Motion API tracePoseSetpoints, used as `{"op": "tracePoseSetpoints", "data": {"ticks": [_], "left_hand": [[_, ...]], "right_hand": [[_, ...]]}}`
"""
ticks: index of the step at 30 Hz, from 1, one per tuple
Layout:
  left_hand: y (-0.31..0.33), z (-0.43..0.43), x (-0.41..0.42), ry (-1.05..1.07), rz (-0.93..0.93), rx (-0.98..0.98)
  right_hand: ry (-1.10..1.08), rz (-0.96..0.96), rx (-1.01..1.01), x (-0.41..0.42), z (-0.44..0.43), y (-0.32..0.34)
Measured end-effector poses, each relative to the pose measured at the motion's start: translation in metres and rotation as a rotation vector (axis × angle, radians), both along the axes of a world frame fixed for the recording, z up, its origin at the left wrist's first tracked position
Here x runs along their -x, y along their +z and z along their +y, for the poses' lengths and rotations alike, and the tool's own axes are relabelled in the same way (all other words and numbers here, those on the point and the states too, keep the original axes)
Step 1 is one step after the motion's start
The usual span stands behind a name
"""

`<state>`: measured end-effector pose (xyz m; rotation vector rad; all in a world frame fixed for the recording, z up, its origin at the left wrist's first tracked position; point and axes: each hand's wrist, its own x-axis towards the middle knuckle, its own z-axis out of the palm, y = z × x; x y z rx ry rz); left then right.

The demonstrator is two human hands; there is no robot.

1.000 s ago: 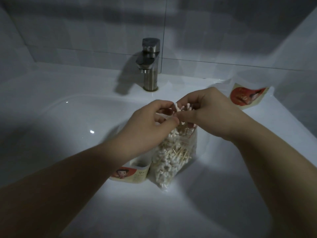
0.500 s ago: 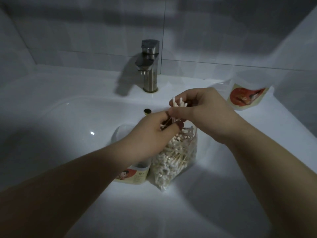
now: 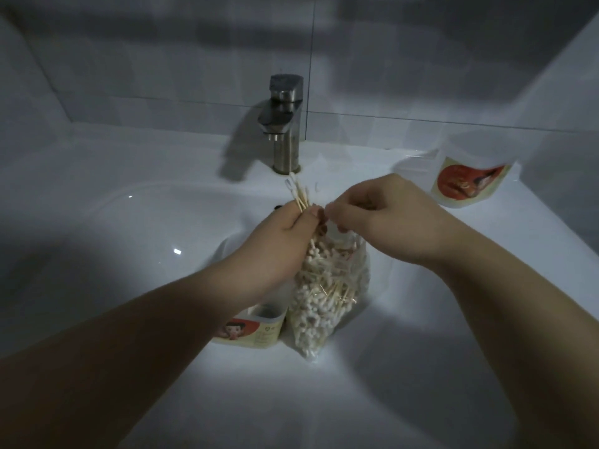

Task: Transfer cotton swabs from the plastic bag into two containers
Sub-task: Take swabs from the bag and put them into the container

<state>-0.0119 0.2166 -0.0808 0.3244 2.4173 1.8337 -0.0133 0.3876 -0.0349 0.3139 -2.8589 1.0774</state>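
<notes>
A clear plastic bag [image 3: 327, 293] full of cotton swabs stands in the white sink basin. My left hand [image 3: 285, 241] grips a small bunch of cotton swabs [image 3: 296, 194] whose white tips stick up above my fingers. My right hand [image 3: 379, 215] pinches the bag's top edge beside my left hand. One clear container [image 3: 256, 328] with a red and yellow label sits in the basin just left of the bag, partly hidden by my left forearm. A second container [image 3: 466, 183] with the same label stands on the sink ledge at the back right.
A steel faucet [image 3: 285, 124] rises behind my hands at the middle of the sink's [image 3: 129, 241] back ledge. Grey tiled walls close the space at the back and on the right. The room is dim, with light falling on the basin.
The bunch of swabs passed from my right hand to my left, which now holds it up above the bag. My right hand lowered onto the bag's top edge.
</notes>
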Motion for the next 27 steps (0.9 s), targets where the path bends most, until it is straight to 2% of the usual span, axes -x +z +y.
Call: {"op": "tracePoseSetpoints", "data": {"ticks": [3,8,11,14,16,21,27], "left_hand": [[0.002,-0.001,0.002,0.035,-0.012,-0.040],[0.004,-0.002,0.004,0.115,0.033,-0.065],[0.011,-0.005,0.009,0.241,-0.060,-0.305],[0.019,-0.008,0.015,0.342,-0.145,-0.598],[0.022,-0.009,0.015,0.353,-0.205,-0.673],[0.027,0.001,0.004,0.173,-0.299,-0.599],[0.032,0.004,-0.004,0.162,-0.246,-0.575]], "right_hand": [[0.068,0.008,0.023,-0.003,-0.003,-0.001],[0.022,0.096,0.104,-0.001,-0.003,-0.002],[-0.013,0.131,0.114,0.000,0.001,0.002],[-0.092,0.186,0.309,0.002,0.002,0.003],[-0.109,0.224,0.418,0.001,-0.002,0.003],[-0.066,0.257,0.496,-0.004,-0.016,-0.002],[0.116,0.201,0.300,-0.009,-0.024,-0.009]]}}
